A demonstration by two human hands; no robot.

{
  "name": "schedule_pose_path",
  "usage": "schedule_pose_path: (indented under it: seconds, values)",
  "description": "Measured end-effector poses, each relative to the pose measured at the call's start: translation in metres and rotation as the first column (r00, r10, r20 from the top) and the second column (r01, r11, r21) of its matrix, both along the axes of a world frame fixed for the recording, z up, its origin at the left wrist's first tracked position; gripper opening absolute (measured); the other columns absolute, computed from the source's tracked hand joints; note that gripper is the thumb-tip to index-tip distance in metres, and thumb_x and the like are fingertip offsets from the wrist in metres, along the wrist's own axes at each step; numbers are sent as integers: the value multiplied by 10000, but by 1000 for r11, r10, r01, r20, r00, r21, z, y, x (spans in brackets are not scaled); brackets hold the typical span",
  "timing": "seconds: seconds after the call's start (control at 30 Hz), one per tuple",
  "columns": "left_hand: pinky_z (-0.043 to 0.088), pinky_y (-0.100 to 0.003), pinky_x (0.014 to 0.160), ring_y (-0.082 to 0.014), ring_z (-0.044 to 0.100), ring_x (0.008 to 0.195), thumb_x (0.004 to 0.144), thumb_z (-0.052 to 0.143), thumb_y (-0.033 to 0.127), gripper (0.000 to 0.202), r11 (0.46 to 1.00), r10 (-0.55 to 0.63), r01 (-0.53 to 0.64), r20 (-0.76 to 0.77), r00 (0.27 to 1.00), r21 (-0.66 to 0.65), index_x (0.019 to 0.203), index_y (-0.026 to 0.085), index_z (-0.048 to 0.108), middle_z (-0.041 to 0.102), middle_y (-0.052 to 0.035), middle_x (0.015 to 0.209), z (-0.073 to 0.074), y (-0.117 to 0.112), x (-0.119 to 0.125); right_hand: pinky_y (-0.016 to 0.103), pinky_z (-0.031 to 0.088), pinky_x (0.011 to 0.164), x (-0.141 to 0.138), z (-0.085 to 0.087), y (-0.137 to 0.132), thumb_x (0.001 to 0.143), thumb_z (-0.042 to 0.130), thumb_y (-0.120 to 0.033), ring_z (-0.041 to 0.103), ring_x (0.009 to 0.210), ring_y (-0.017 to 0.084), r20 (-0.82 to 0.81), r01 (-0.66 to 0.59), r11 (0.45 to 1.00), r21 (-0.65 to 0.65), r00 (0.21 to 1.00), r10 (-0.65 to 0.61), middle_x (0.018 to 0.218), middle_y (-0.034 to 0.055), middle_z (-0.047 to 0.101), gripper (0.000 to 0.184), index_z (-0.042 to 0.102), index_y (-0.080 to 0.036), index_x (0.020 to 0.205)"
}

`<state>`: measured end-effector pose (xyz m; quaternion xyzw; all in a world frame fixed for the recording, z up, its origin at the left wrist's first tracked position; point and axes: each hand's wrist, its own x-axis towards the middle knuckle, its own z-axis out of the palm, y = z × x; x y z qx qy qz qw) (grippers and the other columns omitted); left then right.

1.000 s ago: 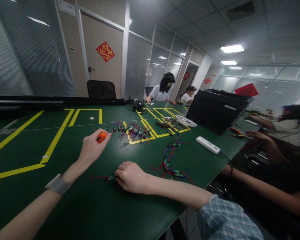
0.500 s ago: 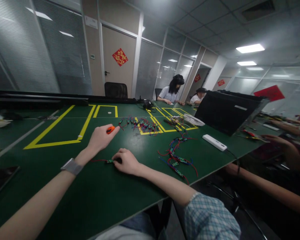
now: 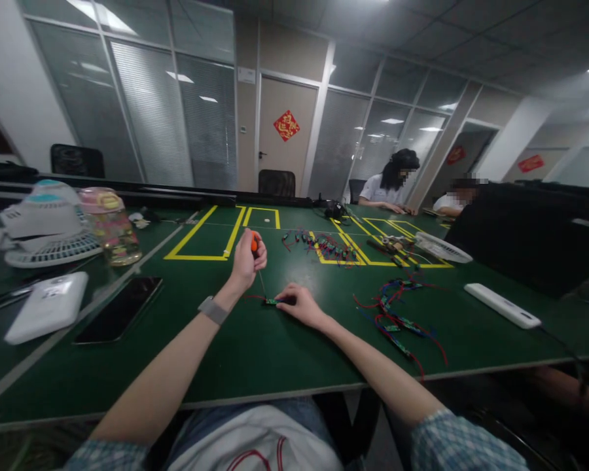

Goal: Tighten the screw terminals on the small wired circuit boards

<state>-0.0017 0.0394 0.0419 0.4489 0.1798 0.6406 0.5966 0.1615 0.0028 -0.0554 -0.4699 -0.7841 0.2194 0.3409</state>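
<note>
The left hand (image 3: 247, 260) grips an orange-handled screwdriver (image 3: 254, 241), whose thin shaft points down to a small green circuit board (image 3: 271, 301) on the green table (image 3: 245, 366); I cannot tell if the tip touches. The right hand (image 3: 299, 306) pinches this board at its right end. Further right lie several wired boards (image 3: 395, 328). At left, a black smartphone (image 3: 121, 310) lies beside a white device (image 3: 49, 307).

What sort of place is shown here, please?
Probably an office used for electronics work: glass partitions with blinds, wired circuit boards on a green table, and an orange-handled screwdriver.
</note>
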Motion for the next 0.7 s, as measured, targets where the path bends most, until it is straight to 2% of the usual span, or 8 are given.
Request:
schedule_pose_path:
  seconds: [0.17, 0.33, 0.7]
  values:
    - [147, -134, 317, -29, 233, 315, 832, 507, 583, 398, 995, 95, -93, -94, 991, 29, 740, 206, 416, 324, 103, 468, -15, -10, 18, 269, 465, 728, 2, 0, -1, 742, 700, -143, 580, 756, 138, 16, -40, 999, 28, 999, 40, 814, 34, 625, 147, 746, -162, 880]
    - [157, -144, 322, -31, 234, 310, 837, 472, 600, 415, 995, 98, -96, -114, 989, 21, 727, 203, 418, 309, 105, 446, -17, -18, 28, 265, 464, 722, 2, 1, -3, 756, 683, -149, 578, 757, 136, 24, -53, 998, 39, 998, 52, 821, 39, 626, 148, 743, -155, 891]
    - [155, -148, 324, -36, 241, 320, 862, 451, 565, 388, 994, 103, -96, -168, 980, 46, 725, 204, 410, 323, 99, 457, -24, -18, 36, 262, 463, 706, 3, -3, -1, 756, 685, -160, 577, 738, 130, 14, -63, 997, 54, 998, 63, 834, 40, 626, 149, 744, -159, 892]
